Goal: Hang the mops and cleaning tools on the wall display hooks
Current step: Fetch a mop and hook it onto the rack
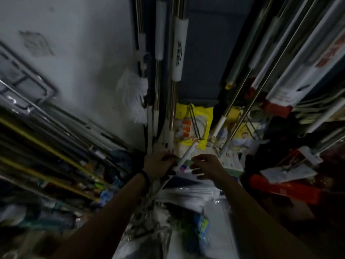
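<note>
My left hand (158, 164) is closed around a white-handled mop pole (186, 155) that slants up to the right, low in the centre of the dim, blurred head view. My right hand (206, 165) hovers just right of that pole with fingers spread and nothing in them. Above the hands, several metal mop poles with white sleeves (180, 49) hang upright against the dark wall panel. A white string mop head (133, 94) hangs to their left.
Yellow packaged goods (194, 126) hang behind the poles. More poles with red fittings (276, 107) fill the right side. Long rods and yellow bars (43, 146) lean along the left. White plastic-wrapped items (186, 195) are piled below my hands.
</note>
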Available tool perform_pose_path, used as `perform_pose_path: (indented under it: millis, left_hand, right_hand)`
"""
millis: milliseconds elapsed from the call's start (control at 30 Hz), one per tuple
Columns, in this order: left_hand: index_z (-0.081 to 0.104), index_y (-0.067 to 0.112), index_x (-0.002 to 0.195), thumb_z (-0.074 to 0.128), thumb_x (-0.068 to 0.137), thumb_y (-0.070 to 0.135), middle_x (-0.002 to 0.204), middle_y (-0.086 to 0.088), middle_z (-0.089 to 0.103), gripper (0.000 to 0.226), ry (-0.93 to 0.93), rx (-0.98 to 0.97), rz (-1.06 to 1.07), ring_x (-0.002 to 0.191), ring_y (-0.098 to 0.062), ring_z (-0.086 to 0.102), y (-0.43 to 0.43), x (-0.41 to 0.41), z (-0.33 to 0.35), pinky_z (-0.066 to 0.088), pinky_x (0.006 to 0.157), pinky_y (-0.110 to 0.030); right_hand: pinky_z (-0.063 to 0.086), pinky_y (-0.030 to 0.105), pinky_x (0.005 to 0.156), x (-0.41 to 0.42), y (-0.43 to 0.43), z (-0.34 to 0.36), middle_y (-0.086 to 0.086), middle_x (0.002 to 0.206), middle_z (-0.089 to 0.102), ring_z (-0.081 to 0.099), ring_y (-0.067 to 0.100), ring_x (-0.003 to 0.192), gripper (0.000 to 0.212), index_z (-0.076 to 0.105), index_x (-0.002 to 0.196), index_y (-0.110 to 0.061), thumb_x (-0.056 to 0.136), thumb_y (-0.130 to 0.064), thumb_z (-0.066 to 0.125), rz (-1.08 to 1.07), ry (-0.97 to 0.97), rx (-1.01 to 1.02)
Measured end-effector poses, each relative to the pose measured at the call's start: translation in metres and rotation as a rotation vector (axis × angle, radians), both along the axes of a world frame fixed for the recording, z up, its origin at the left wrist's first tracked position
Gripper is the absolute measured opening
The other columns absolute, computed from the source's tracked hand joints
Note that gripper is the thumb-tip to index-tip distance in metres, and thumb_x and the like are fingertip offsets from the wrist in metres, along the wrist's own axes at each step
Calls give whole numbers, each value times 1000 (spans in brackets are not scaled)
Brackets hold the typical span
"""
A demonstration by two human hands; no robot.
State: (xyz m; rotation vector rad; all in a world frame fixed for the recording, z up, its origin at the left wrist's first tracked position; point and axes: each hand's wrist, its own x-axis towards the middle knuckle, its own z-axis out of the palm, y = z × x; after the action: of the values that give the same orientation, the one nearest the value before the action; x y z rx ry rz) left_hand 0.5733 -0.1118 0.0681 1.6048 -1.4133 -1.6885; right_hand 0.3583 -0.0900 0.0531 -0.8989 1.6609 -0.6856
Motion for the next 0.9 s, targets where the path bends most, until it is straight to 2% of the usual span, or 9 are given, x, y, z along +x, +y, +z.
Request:
perform_pose_path:
  millis: [67, 167, 233, 333, 500, 567, 633, 767, 900]
  left_hand:
    - [68, 11, 112, 62, 101, 18, 100, -11, 70, 14, -27, 76, 32, 79, -23, 71, 13, 1, -24, 60, 66, -27]
    - [68, 7, 118, 67, 98, 19, 102, -10, 73, 23, -9, 230, 154, 89, -29, 73, 30, 9, -64, 60, 92, -53]
    - [66, 7, 122, 67, 99, 18, 102, -12, 74, 26, 6, 311, 247, 88, -32, 74, 41, 16, -97, 58, 92, -62]
    - [70, 7, 118, 66, 98, 20, 91, -12, 77, 23, 13, 371, 405, 77, -33, 74, 66, 13, -122, 62, 68, -44]
    - [70, 12, 105, 65, 100, 21, 93, -14, 74, 12, 56, 462, 653, 71, -30, 70, 106, -4, -124, 64, 64, -41]
    - [67, 15, 100, 60, 102, 17, 89, -12, 69, 7, 51, 501, 725, 67, -26, 67, 117, -15, -131, 55, 49, -27]
    - [64, 18, 98, 57, 103, 16, 85, -10, 68, 9, 64, 541, 796, 65, -24, 64, 124, -30, -144, 49, 53, -25]
    - [61, 14, 102, 55, 105, 16, 81, -9, 64, 7, 144, 580, 884, 58, -23, 60, 131, -62, -163, 45, 54, -24]
    - [65, 12, 108, 57, 103, 19, 78, -4, 66, 11, 183, 593, 846, 53, -18, 64, 144, -80, -170, 44, 58, -24]
  right_hand:
    - [58, 32, 62, -6, 4, -24, 29, 109, 76, 72, 30, 77, 23, 72, 112, -1, 103, -22, 69, 15, -12, 77]
    - [59, 39, 69, -15, 9, -58, 25, 108, 77, 74, 33, 81, 19, 73, 111, -7, 103, -23, 69, 23, -18, 177]
    - [59, 38, 68, -23, 10, -75, 21, 100, 75, 73, 35, 82, 11, 71, 102, -11, 104, -20, 66, 22, -26, 222]
    - [60, 35, 63, -39, 2, -95, 19, 95, 73, 73, 35, 82, 7, 70, 102, -9, 104, -15, 66, 15, -33, 284]
    - [60, 46, 78, -62, -48, -135, 26, 106, 76, 73, 35, 87, 29, 73, 111, -1, 93, -22, 81, 44, -42, 309]
    - [58, 47, 81, -60, -73, -149, 28, 118, 73, 70, 37, 97, 22, 72, 103, -1, 96, -21, 77, 35, -108, 315]
    - [58, 49, 92, -55, -94, -171, 22, 121, 71, 69, 39, 108, 22, 70, 111, -4, 101, -24, 71, 28, -173, 345]
    - [60, 29, 62, -35, -119, -215, 7, 96, 67, 69, 19, 79, 50, 59, 142, 1, 104, -31, 65, 141, -205, 373]
    - [50, 24, 41, -26, -132, -245, 4, 83, 59, 62, 13, 49, 43, 61, 136, -7, 106, -38, 61, 72, -342, 426]
